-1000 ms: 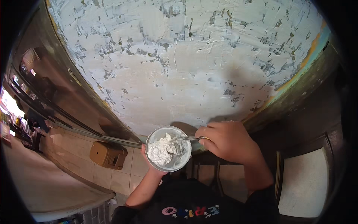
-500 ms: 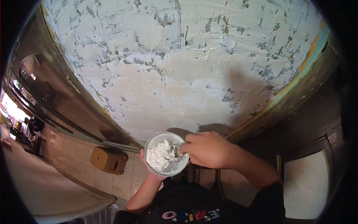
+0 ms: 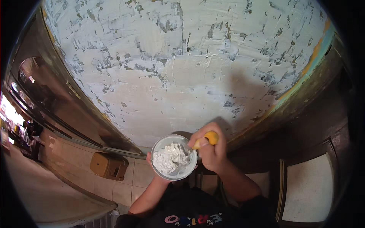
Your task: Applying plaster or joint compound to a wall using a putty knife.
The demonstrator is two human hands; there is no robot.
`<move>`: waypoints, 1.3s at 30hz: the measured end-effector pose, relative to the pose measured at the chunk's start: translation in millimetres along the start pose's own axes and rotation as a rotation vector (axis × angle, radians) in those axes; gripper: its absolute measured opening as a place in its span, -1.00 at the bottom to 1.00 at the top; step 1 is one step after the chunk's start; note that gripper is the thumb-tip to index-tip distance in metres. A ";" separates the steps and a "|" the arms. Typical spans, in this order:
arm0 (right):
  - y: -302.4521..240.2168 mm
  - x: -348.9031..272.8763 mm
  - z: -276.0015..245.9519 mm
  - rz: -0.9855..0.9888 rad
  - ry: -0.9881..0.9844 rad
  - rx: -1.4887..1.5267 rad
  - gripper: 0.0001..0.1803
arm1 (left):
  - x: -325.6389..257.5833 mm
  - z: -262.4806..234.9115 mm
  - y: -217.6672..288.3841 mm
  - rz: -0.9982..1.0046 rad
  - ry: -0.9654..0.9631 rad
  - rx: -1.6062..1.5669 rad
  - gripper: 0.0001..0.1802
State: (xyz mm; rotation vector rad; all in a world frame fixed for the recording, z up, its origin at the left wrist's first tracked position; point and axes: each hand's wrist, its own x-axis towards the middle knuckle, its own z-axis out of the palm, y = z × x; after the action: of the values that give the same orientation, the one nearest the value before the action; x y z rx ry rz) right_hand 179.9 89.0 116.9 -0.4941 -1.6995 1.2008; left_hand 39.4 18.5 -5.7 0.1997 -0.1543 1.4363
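Note:
A round, clear-rimmed tub (image 3: 155, 147) is held low in front of me, close to the wall. My left hand (image 3: 159, 179) grips it from below, with fingers showing at its left edge. Thick white putty (image 3: 172, 157) lies inside in a lumpy heap. At the tub's right rim, my right hand (image 3: 213, 155) is closed around a yellow-handled putty knife (image 3: 210, 138). The knife's butt end points away to the right, and its blade is mostly hidden by the hand and tub rim.
Ahead rises a wall panel (image 3: 148, 102) coated in patchy white, with grey spots showing through. A brown plastic stool (image 3: 108, 166) stands on the tiled floor (image 3: 122, 192) at left. Dark wood trim (image 3: 304, 102) borders the panel at right, beside a pale panel (image 3: 308, 190).
My right hand has turned, pulling back from inside the tub to its rim, and the yellow handle now shows. The putty is heaped differently. The tub has shifted slightly right.

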 end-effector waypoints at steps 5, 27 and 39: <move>17.1 -4.3 10.3 -0.203 0.026 -0.072 -0.87 | -5.2 -23.7 0.1 0.042 0.302 0.171 0.06; 7.0 -3.7 11.9 -0.123 -0.047 -0.108 -0.89 | -2.3 -12.6 5.0 0.011 0.266 0.145 0.01; -1.2 -3.4 18.4 -0.073 -0.193 -0.260 -0.87 | -10.7 0.5 -5.6 0.024 0.294 0.175 0.01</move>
State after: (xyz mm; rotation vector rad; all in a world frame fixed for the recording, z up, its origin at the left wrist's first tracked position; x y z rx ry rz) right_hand 165.6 76.9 115.4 -0.4800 -2.0359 1.0060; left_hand 43.6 7.4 -7.9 0.1279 0.2105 1.4862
